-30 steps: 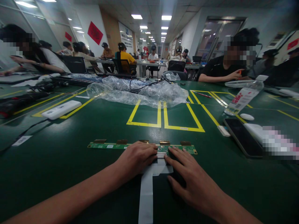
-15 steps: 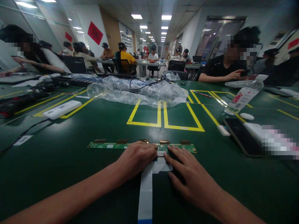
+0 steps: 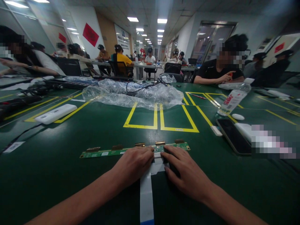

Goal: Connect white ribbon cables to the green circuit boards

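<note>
A long, narrow green circuit board [image 3: 105, 153] with copper-coloured tabs along its far edge lies across the table before me. A white flat ribbon cable [image 3: 146, 197] with a blue end runs from the board's near edge toward me and looks folded near the connector [image 3: 157, 154]. My left hand [image 3: 134, 161] lies over the board with fingers curled together, fingertips at the connector's left side; its thumb is hidden. At the right side, my right hand [image 3: 184, 170] rests with fingers stretched and apart, touching the board and connector; its thumb is lower, near the cable.
Clear plastic wrap [image 3: 138, 93] with black cables lies beyond yellow tape outlines. On the left is a white power strip [image 3: 56, 113]. To the right are a phone [image 3: 233, 136], a tilted bottle [image 3: 234, 98] and a white oval object [image 3: 238, 117]. Several people sit around.
The view has shifted, so the table items appear farther left. The board now lies at a slight slant, its left end nearer me. Both hands stay at the connector.
</note>
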Demonstrator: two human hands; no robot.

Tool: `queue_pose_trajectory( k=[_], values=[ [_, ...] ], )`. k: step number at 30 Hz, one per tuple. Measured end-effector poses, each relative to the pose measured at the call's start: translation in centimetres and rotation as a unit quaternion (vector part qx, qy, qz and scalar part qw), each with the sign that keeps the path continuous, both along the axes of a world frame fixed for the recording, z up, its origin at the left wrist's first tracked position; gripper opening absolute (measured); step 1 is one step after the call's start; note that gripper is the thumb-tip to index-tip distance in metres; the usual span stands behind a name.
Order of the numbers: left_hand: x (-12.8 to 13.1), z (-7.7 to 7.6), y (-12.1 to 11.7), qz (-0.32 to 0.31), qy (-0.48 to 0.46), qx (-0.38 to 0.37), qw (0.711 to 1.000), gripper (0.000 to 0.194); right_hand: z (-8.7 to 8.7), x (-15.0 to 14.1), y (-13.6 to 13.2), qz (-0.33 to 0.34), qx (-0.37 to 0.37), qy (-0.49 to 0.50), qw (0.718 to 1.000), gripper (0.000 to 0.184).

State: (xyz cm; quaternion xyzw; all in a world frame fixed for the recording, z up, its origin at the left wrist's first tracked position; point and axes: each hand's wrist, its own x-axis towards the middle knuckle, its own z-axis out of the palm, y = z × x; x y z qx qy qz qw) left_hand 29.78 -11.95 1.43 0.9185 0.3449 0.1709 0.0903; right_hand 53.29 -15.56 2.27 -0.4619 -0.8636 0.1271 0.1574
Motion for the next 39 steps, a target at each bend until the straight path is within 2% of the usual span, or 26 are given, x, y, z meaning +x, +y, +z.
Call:
queue_pose_trajectory(
  k=[4, 9, 18, 25, 28, 31, 33, 39],
  values=[
    [0.1, 0.4, -0.5, -0.009, -0.022, 0.009, 1.0, 0.032, 0.0, 0.1, 0.3, -0.02, -0.012, 0.027, 0.999, 0.045],
    [-0.1, 0.3, -0.7, -0.003, 0.002, 0.018, 1.0, 0.04, -0.2, 0.0, 0.3, -0.02, -0.002, 0.031, 0.999, 0.046],
    [0.8, 1.7, -0.8, 0.001, 0.082, 0.004, 0.997, 0.04, -0.2, 0.1, 0.4, -0.01, 0.006, 0.027, 1.0, 0.043],
    [-0.4, 0.2, -1.7, 0.024, 0.103, -0.007, 0.994, 0.053, 0.3, 0.1, 0.2, -0.027, -0.014, 0.054, 0.998, 0.04],
    [-1.2, -0.3, -1.1, 0.063, 0.107, -0.025, 0.992, 0.056, 0.3, 0.4, 0.1, -0.044, -0.014, 0.065, 0.997, 0.04],
    [-3.0, -0.5, 0.8, 0.134, 0.114, -0.038, 0.984, 0.058, 0.4, 0.7, 0.2, -0.057, -0.016, 0.07, 0.996, 0.039],
    [-5.1, -0.5, 2.7, 0.192, 0.126, -0.044, 0.972, 0.06, 0.4, 0.8, 0.2, -0.059, -0.018, 0.071, 0.996, 0.039],
    [-14.8, 0.5, 8.5, 0.363, 0.148, -0.064, 0.918, 0.058, 0.4, 0.9, 0.3, -0.063, -0.038, 0.069, 0.995, 0.04]
  ],
)
